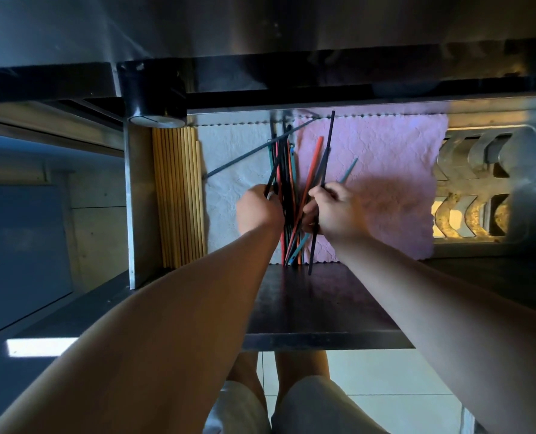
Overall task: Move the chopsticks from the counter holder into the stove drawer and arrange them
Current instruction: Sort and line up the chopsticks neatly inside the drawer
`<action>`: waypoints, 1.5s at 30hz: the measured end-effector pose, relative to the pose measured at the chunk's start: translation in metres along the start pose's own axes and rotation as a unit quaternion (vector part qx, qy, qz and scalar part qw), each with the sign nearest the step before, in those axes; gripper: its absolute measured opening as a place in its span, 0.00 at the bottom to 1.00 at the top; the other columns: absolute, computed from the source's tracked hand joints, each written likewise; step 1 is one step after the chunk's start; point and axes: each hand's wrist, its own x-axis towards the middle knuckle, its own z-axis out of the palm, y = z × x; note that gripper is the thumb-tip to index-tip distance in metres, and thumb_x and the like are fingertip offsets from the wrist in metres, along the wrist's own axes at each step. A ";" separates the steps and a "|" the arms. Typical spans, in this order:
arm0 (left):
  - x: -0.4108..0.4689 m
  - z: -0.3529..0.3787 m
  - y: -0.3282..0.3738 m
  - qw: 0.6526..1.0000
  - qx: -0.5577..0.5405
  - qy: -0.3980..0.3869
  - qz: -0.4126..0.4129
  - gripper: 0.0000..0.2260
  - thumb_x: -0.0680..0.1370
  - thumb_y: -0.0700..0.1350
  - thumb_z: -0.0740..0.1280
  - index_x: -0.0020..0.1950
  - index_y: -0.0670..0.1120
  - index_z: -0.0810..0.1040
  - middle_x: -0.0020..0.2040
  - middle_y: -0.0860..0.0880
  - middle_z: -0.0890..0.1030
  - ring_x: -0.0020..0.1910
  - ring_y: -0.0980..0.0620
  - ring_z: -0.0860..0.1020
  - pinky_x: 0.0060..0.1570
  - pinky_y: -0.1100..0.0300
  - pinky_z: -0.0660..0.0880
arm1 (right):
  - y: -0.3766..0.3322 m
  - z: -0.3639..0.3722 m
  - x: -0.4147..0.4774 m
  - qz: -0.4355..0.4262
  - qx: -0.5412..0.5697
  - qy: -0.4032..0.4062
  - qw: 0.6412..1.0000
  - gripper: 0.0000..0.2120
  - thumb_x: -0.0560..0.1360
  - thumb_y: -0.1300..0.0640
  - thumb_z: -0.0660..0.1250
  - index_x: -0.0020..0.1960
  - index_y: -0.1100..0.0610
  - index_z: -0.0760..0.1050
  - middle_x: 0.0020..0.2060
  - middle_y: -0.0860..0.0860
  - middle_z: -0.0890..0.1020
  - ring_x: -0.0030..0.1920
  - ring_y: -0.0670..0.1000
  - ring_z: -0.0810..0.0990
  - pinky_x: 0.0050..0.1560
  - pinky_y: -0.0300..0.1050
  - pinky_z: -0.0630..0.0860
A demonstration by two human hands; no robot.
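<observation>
A pulled-out drawer holds a loose pile of coloured chopsticks, black, red and teal, crossing one another over a white cloth and a pink cloth. My left hand is closed around a black chopstick at the pile's left side. My right hand grips several sticks, among them a black one that stands nearly upright and a teal one. A row of wooden chopsticks lies neatly along the drawer's left wall.
A black stove knob juts out above the drawer's left corner. A metal rack with curved slots fills the drawer's right part. The drawer's dark front panel lies below my hands, with tiled floor and my legs under it.
</observation>
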 end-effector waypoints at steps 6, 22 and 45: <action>-0.002 0.004 0.002 1.000 0.007 0.003 0.026 0.07 0.77 0.42 0.64 0.48 0.52 0.79 0.38 0.48 0.81 0.35 0.48 0.79 0.29 0.62 0.69 | 0.005 -0.002 -0.001 -0.018 -0.031 -0.004 0.999 0.11 0.77 0.60 0.62 0.37 0.54 0.74 0.23 0.48 0.79 0.23 0.50 0.77 0.30 0.54 0.78; -0.005 0.009 0.005 0.995 0.089 0.031 0.040 0.08 0.79 0.44 0.61 0.53 0.47 0.79 0.45 0.46 0.81 0.43 0.44 0.78 0.39 0.55 0.74 | 0.002 -0.002 -0.004 -0.026 -0.050 -0.007 0.998 0.12 0.78 0.60 0.62 0.36 0.54 0.74 0.26 0.49 0.79 0.28 0.54 0.77 0.38 0.65 0.79; 0.006 -0.032 -0.003 0.993 0.079 -0.080 0.029 0.12 0.82 0.46 0.55 0.54 0.42 0.75 0.45 0.45 0.77 0.43 0.44 0.76 0.38 0.56 0.68 | 0.000 0.037 0.001 -0.016 -0.084 0.089 0.992 0.11 0.73 0.57 0.69 0.35 0.60 0.75 0.25 0.50 0.73 0.26 0.49 0.69 0.21 0.35 0.61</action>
